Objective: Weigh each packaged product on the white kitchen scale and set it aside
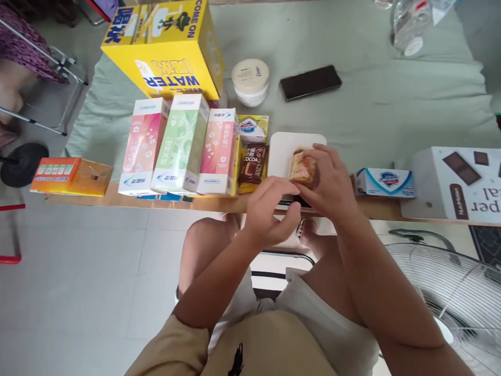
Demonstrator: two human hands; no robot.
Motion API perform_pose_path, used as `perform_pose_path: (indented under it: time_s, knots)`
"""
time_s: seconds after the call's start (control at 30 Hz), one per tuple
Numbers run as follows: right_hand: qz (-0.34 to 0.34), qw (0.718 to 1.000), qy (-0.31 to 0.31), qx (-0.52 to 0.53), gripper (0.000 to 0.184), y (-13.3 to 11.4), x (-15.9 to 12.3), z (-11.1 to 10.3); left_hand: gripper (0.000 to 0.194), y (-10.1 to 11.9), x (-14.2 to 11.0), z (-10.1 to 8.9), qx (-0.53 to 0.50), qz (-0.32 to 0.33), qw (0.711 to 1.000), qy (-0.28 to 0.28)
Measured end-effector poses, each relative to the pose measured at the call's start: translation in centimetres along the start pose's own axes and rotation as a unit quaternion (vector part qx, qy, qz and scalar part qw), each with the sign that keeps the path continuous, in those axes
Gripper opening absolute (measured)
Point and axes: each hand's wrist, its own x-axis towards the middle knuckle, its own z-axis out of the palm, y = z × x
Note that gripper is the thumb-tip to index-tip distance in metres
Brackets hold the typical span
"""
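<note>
Right hand [331,180] curls closed around one small crinkly packet [302,168], thumb on its near side, fingers over its far side. Left hand [272,211] is half open just beside it, with nothing visible in its grasp. The packet sits over the white scale [278,143] at the near edge of the table [383,109]; the fingers hide its underside, so whether it rests fully there is hard to tell. The step in hand seems to be settling the packet on the scale. The next move, I judge, calls for a light touch, as the contents look soft.

Counted from largest down, the table carries one yellow box [164,68]; one white box [450,180], cut off by the right edge of the view; three tall cartons side by side, namely two pink cartons [144,141] flanking one green carton [182,146]; one orange pack [70,176]; one clear bottle [409,26]; one scale; one dark phone [311,82]; one cream tub [250,83]; one blue-and-white soap box [385,183]; one yellow soap box [253,129]; and at least one brown cocoa packet [253,164].
</note>
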Motion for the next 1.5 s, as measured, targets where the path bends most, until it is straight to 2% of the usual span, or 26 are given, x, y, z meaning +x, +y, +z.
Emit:
perform_pose_path:
  time_s: [0.1, 0.17, 0.23, 0.33, 0.47, 0.7, 0.9, 1.07, 1.2, 1.3, 1.4, 1.5]
  knots:
    - [0.001, 1.000, -0.005, 0.018, 0.061, 0.1, -0.6, -0.6, 0.009, -1.1, 0.4, 1.0, 0.026, 0.019, 0.999, -0.011]
    - [0.002, 0.999, 0.028, 0.024, 0.058, 0.4, -1.0, -1.1, 0.011, -1.8, 1.0, 1.6, 0.029, 0.049, 0.998, 0.007]
    - [0.009, 0.997, 0.072, 0.022, 0.047, 0.7, -1.4, -1.4, 0.011, -2.6, 1.6, 2.2, 0.043, 0.052, 0.997, 0.022]
    - [0.009, 0.994, 0.105, 0.019, 0.037, 1.0, -1.8, -1.5, 0.011, -3.4, 2.0, 2.7, 0.093, 0.018, 0.996, 0.003]
    - [0.025, 0.995, 0.096, 0.013, 0.033, 0.5, -1.8, -1.1, 0.015, -4.1, 1.7, 2.9, 0.189, -0.034, 0.981, -0.028]
    - [0.095, 0.993, 0.076, 0.010, 0.033, -0.3, -1.4, -0.6, 0.023, -3.4, 1.6, 3.6, 0.237, -0.059, 0.969, -0.031]
    - [0.080, 0.994, 0.055, 0.050, 0.038, -1.2, -1.3, -0.8, 0.022, -2.3, 1.2, 3.7, 0.193, -0.064, 0.978, -0.048]
    - [0.087, 0.991, 0.069, 0.077, 0.045, -1.9, -2.3, -1.8, 0.045, -1.0, 0.3, 4.4, 0.104, -0.058, 0.990, -0.071]
    - [0.113, 0.990, 0.084, 0.028, 0.054, -1.3, -3.7, -2.5, 0.052, -0.4, -0.3, 5.5, 0.041, -0.039, 0.992, -0.113]
    - [0.132, 0.984, 0.115, -0.019, 0.049, -0.2, -4.5, -2.9, 0.050, -0.3, -0.5, 6.4, 0.030, -0.036, 0.990, -0.131]
    - [0.152, 0.975, 0.142, -0.073, 0.046, 1.2, -4.9, -3.1, 0.045, -0.4, -0.5, 6.8, 0.043, -0.026, 0.991, -0.121]
    - [0.160, 0.973, 0.131, -0.100, 0.047, 1.8, -4.9, -3.0, 0.044, -0.8, -0.3, 6.6, 0.068, -0.008, 0.994, -0.082]
